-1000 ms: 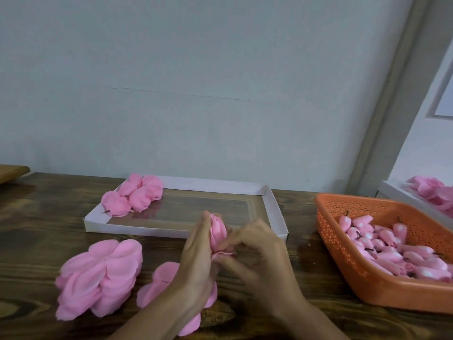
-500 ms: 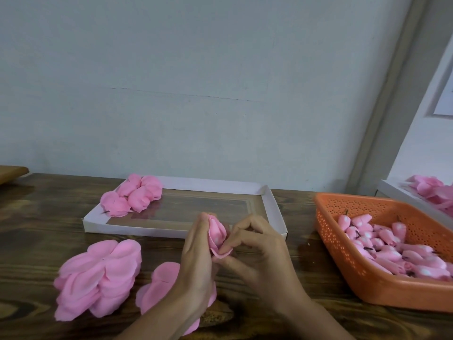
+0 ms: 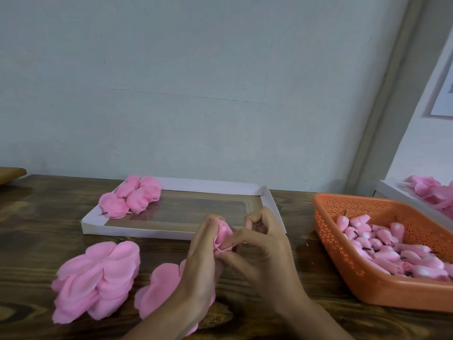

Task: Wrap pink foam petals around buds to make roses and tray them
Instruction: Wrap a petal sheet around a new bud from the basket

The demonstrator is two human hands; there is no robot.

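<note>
Both hands meet just in front of the white tray (image 3: 84, 223), at its near right corner, above the dark wooden surface (image 3: 36, 224). The left hand (image 3: 201, 263) is curled around a half-wrapped rose (image 3: 223, 234), its fingers standing up along the rose's left side. The right hand (image 3: 264, 251) is closed on the same rose from the other side, thumb and forefinger pinching the petal edge near its base, the remaining fingers bent and raised above the tray's near rim. The rose stands roughly upright between the two hands, clear of the surface.

Inside the tray, in its far left corner, lie finished roses (image 3: 132, 197) bunched together and touching; the remainder of the tray floor is bare. In front of the tray's left half, on the surface, sits a thick stack of pink foam petals (image 3: 98, 280). A second, flatter spread of loose petals (image 3: 159, 288) lies just right of that stack, partly hidden under the left wrist.

Well to the right of the tray stands an orange perforated basket (image 3: 343, 261) holding many pink buds (image 3: 382, 249) with short dark stems, heaped toward its right side. Beyond the basket, at the frame's right edge, a second white tray (image 3: 392, 195) carries more pink flowers (image 3: 429, 190), only partly in view. A pale wall (image 3: 196, 82) rises behind the tray.
</note>
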